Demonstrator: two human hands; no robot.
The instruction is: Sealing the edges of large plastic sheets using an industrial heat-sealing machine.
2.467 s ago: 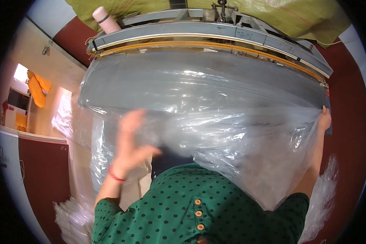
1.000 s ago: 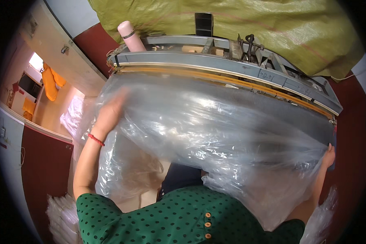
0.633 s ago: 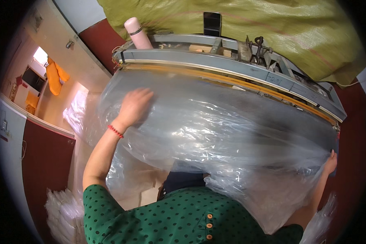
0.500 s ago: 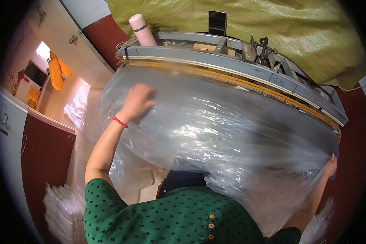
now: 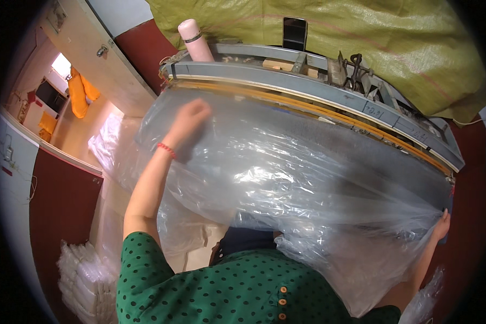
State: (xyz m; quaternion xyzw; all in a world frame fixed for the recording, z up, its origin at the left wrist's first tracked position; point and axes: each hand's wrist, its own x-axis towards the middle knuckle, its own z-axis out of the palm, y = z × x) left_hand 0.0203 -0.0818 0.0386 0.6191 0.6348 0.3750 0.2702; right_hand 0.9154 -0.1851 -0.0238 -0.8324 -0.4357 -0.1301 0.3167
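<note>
A wide sheet of clear plastic film point(image 5: 286, 162) lies over a dark flat work surface point(image 5: 362, 148) and hangs in wrinkled folds over its near edge, in front of my body. My left hand point(image 5: 189, 121), with a red bead bracelet point(image 5: 167, 149) at the wrist, is over the left part of the film. Motion smears its fingers, and whether they touch the film cannot be told. At the far right my right hand point(image 5: 443, 225) pinches the film's edge, from which creases fan out leftward.
Behind the surface runs a long grey metal frame point(image 5: 318, 86) with an orange strip point(image 5: 308, 107). A pink bottle point(image 5: 196, 42), a phone point(image 5: 295, 33) and metal clamp parts point(image 5: 355, 73) stand along it. Bagged film stacks point(image 5: 86, 281) sit lower left, near an open door point(image 5: 105, 59).
My left hand has moved slightly up and right over the film, and its fingers look more gathered. My right hand stays at the film's right edge. The whole view has shifted a little.
</note>
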